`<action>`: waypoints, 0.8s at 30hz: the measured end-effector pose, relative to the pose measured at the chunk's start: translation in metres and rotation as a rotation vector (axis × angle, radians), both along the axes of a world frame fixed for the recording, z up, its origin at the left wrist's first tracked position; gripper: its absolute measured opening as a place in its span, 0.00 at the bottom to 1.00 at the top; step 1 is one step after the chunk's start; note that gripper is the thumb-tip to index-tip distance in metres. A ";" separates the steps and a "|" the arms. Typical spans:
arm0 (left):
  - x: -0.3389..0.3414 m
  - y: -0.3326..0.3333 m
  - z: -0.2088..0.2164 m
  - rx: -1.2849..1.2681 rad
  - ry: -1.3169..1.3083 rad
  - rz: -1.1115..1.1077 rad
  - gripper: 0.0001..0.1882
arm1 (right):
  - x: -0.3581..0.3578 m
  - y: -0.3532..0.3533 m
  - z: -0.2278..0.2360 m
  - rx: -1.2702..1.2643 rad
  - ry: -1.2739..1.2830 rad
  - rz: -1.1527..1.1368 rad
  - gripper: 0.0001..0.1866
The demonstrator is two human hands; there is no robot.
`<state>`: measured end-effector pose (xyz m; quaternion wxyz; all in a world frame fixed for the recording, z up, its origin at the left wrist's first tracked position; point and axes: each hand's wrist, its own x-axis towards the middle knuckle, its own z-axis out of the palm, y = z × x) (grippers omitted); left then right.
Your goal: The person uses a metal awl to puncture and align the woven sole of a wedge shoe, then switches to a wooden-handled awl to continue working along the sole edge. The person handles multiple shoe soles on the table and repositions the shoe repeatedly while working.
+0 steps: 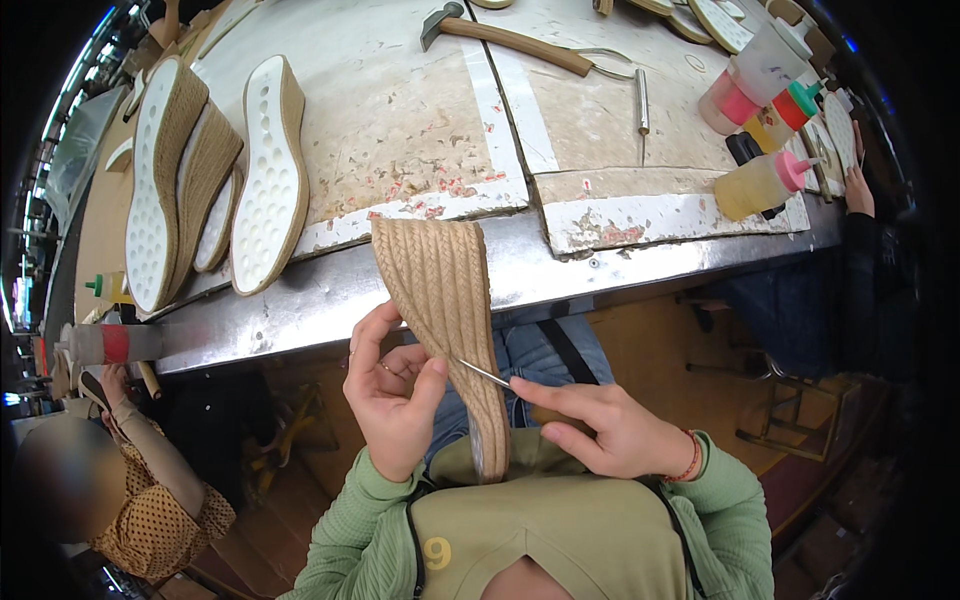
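A rope-braided wedge shoe sole (440, 270) stands tilted in front of me, its thick heel end at the bench edge and its narrow end against my apron. My left hand (392, 390) grips its left edge, thumb on the braid and some fingers curled. In my right hand (605, 420) is a thin pointed metal tool, like an awl (484, 373). The forefinger lies stretched along it, and its tip touches the braid close to my left thumb. The tool's handle end is hidden in the palm.
Several wedge soles with white dimpled tops (268, 180) lie on the bench at left. Farther back are a hammer (515, 42) and a metal-handled pick (642, 105). Squeeze bottles (750, 190) stand at right. Co-workers sit at left (160, 490) and right (800, 290).
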<state>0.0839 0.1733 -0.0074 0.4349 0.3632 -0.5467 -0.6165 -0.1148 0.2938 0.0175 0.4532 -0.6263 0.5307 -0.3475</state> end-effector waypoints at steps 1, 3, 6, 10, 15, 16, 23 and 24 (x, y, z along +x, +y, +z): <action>-0.001 0.000 -0.001 -0.020 -0.005 0.005 0.30 | 0.000 -0.001 0.002 -0.021 0.084 0.002 0.27; -0.003 0.001 -0.002 -0.062 -0.006 0.022 0.30 | -0.001 0.000 0.010 -0.007 0.252 0.032 0.27; -0.002 0.001 -0.003 -0.063 -0.001 0.011 0.30 | -0.002 -0.002 0.023 0.053 0.287 0.047 0.27; -0.004 0.003 -0.003 -0.006 0.040 0.015 0.30 | -0.007 -0.008 0.033 0.113 0.026 0.030 0.27; -0.003 0.001 0.002 -0.059 -0.035 0.027 0.31 | -0.018 -0.005 0.036 0.237 -0.125 0.063 0.25; -0.003 0.001 0.002 -0.054 -0.025 0.023 0.32 | -0.016 -0.004 0.032 0.207 -0.181 0.034 0.25; -0.003 0.000 0.002 -0.086 -0.059 0.020 0.32 | -0.002 -0.003 0.011 0.263 -0.337 -0.026 0.24; -0.003 0.000 0.001 -0.090 -0.060 0.021 0.32 | -0.002 -0.003 0.011 0.273 -0.327 -0.014 0.24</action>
